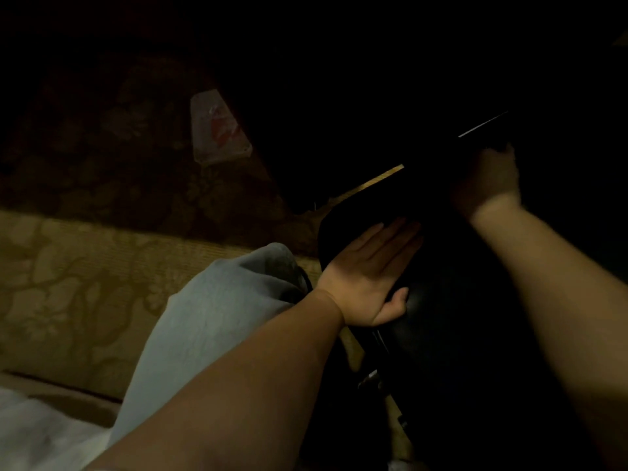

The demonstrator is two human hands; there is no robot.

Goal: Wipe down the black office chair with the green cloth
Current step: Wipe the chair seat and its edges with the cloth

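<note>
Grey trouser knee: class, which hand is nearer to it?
Left. The left hand lies flat on the black chair right beside the knee; the right hand is across the chair, at its far edge.

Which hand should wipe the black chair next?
Probably right: the left hand lies flat on the chair, bracing it; the right hand is farther up, blurred. No cloth shows.

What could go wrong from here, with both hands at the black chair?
The light is very dim, so spots on the black office chair may be missed. The left hand lies flat on it, so the chair might swivel away. The right hand reaches into deep shadow, where it might knock unseen things.
</note>
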